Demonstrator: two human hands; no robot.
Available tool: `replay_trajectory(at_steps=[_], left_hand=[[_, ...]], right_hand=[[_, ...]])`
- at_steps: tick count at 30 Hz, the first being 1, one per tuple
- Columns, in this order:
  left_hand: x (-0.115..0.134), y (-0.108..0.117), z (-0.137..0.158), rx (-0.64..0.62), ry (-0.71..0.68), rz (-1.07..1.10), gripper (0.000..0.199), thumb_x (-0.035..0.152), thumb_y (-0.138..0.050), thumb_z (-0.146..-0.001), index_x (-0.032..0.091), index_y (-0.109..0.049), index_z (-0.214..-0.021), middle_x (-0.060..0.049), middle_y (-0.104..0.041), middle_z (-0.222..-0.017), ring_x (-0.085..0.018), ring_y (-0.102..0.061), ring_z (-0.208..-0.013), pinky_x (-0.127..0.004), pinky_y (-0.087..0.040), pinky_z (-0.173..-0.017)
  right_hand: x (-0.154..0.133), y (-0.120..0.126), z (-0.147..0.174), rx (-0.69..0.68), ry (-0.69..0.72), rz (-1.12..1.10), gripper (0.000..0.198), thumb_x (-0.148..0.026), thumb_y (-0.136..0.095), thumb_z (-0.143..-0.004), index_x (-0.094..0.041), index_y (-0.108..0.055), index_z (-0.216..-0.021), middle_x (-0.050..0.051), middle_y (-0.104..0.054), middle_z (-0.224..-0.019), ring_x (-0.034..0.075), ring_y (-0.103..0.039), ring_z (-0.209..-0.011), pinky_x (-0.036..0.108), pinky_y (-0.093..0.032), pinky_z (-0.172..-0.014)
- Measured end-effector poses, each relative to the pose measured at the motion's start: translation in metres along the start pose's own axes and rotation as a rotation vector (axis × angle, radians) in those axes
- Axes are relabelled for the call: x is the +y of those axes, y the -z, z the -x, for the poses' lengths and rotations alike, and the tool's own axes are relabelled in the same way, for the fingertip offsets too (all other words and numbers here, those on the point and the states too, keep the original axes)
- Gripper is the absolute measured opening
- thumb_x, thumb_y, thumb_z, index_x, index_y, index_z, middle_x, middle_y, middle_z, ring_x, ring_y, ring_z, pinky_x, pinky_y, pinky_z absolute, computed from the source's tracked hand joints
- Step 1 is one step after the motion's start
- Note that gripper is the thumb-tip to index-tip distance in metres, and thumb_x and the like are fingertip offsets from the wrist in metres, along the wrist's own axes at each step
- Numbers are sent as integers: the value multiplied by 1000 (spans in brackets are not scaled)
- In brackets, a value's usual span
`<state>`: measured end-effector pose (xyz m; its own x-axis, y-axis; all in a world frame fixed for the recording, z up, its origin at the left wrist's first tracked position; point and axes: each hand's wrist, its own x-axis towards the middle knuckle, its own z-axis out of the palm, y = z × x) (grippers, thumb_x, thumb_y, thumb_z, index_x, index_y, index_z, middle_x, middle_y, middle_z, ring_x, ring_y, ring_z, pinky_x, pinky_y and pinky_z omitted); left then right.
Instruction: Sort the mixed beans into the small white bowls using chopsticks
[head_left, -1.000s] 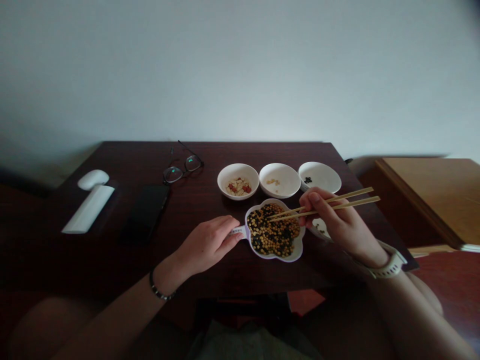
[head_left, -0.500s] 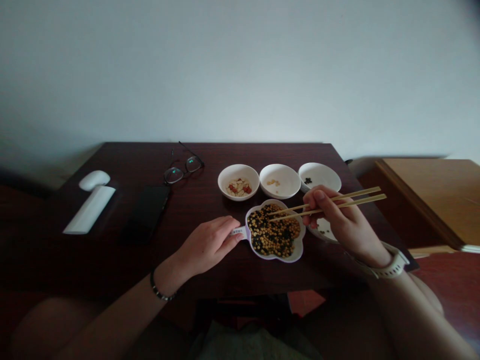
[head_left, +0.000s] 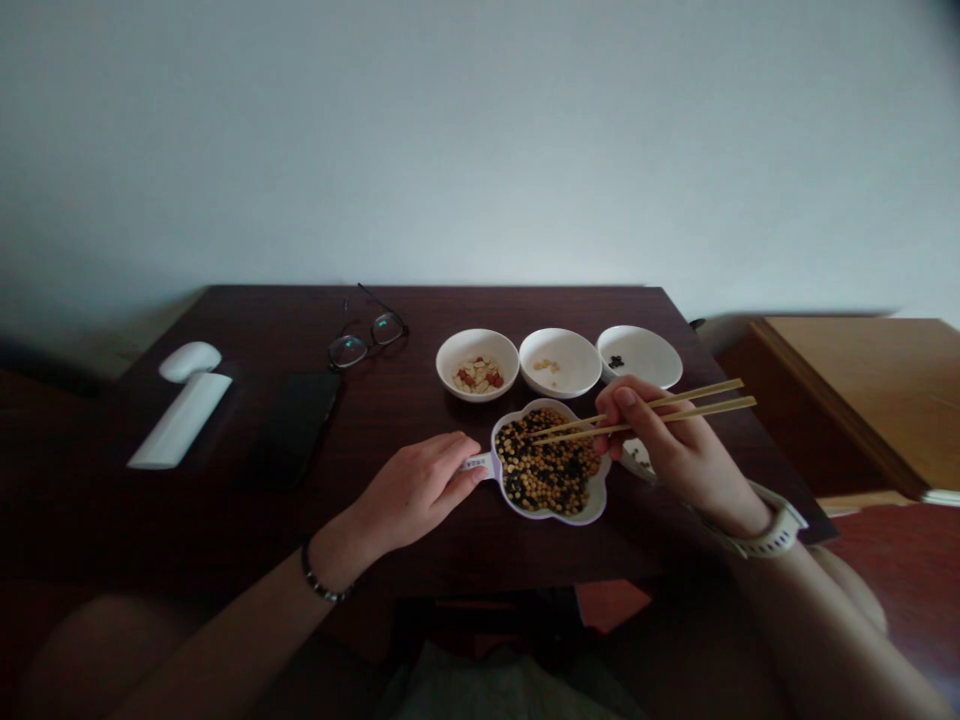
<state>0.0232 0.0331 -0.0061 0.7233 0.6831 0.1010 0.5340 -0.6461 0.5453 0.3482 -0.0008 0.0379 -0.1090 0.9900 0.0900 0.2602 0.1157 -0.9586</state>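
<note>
My left hand (head_left: 424,490) is closed on the short handle of a white, flower-shaped bowl (head_left: 592,505) with a lilac edge. Mixed yellow and black beans (head_left: 544,465) fill it. In my right hand (head_left: 660,430) is a pair of chopsticks (head_left: 645,415), their tips down among the beans on the bowl's left side. Whether the tips pinch a bean is too small to tell. Behind stand three white bowls: the left bowl (head_left: 478,338) holds pale flat pieces and red ones, the middle bowl (head_left: 577,350) a few yellow beans, the right bowl (head_left: 652,350) a few black beans.
Another white dish (head_left: 637,460) with small bits in it is mostly hidden under my right hand. Glasses (head_left: 367,340), a dark phone (head_left: 296,425), a white case (head_left: 180,420) and a white rounded object (head_left: 190,361) lie on the left. A wooden surface (head_left: 862,390) stands at the right.
My right hand and the chopsticks have shifted slightly left and down, the tips moving further left over the beans. My left hand and the bowls stay in place.
</note>
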Motion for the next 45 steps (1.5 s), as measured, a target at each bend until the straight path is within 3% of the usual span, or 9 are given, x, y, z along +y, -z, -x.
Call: replay_trajectory(at_steps=[5, 9, 15, 20, 28, 33, 38, 42, 45], left_hand=[[-2, 3, 0, 152, 95, -30, 21, 30, -42, -117, 21, -61, -114, -5, -72, -106, -22, -70, -98, -36, -52, -86], [-13, 17, 6, 292, 313, -357, 15, 19, -42, -110, 22, -57, -107, -7, -71, -102, -25, -69, -92, -39, -52, -82], [-37, 49, 27, 253, 604, -899, 26, 29, -48, -104, 14, -63, -119, -20, -67, -114, -39, -65, -110, -47, -54, -88], [-48, 63, 34, 199, 746, -911, 27, 32, -44, -106, 14, -64, -113, -22, -65, -115, -39, -65, -108, -43, -54, -75], [-50, 62, 31, 186, 728, -979, 25, 23, -41, -105, 15, -64, -109, -21, -66, -111, -38, -66, -102, -39, -51, -61], [-48, 64, 31, 163, 712, -972, 24, 20, -42, -104, 15, -65, -110, -21, -66, -111, -38, -66, -101, -40, -53, -63], [-48, 62, 31, 195, 728, -913, 27, 30, -44, -106, 14, -65, -114, -23, -65, -115, -42, -63, -109, -44, -55, -70], [-42, 52, 26, 324, 579, -773, 31, 33, -49, -107, 13, -64, -124, -24, -64, -128, -43, -60, -123, -53, -54, -96], [-30, 40, 19, 244, 339, -370, 24, 34, -49, -111, 19, -67, -116, -13, -70, -120, -30, -68, -110, -43, -54, -98]], right_hand=[[-1, -1, 0, -23, 3, -1, 38, -52, -49, -116, -24, -60, -92, 2, -71, -73, 18, -66, -63, 29, -51, -58], [-3, -2, 1, -26, -2, 5, 40, -54, -50, -115, -24, -60, -91, 2, -71, -74, 18, -67, -65, 30, -53, -61], [-2, -2, 1, -12, -22, -1, 40, -56, -51, -114, -24, -61, -92, 2, -71, -73, 18, -67, -63, 29, -53, -59], [-1, -3, 0, 8, -7, 5, 40, -55, -51, -114, -24, -61, -90, 2, -70, -72, 18, -68, -64, 29, -54, -61], [-2, -3, 1, 1, -11, 2, 40, -55, -51, -114, -24, -61, -91, 2, -71, -73, 18, -68, -64, 29, -54, -61], [-2, -4, 0, -4, -21, -27, 40, -57, -53, -113, -24, -61, -92, 2, -72, -72, 18, -67, -61, 29, -54, -57], [-2, -4, 0, -8, -25, -17, 40, -57, -53, -113, -24, -61, -91, 2, -72, -73, 18, -68, -61, 30, -56, -58], [-1, -4, 0, -14, -17, 3, 41, -56, -52, -113, -24, -60, -91, 2, -72, -73, 17, -68, -61, 29, -55, -58], [0, -4, -1, -10, -14, 10, 40, -55, -51, -114, -23, -60, -91, 2, -72, -73, 17, -67, -61, 28, -54, -58]])
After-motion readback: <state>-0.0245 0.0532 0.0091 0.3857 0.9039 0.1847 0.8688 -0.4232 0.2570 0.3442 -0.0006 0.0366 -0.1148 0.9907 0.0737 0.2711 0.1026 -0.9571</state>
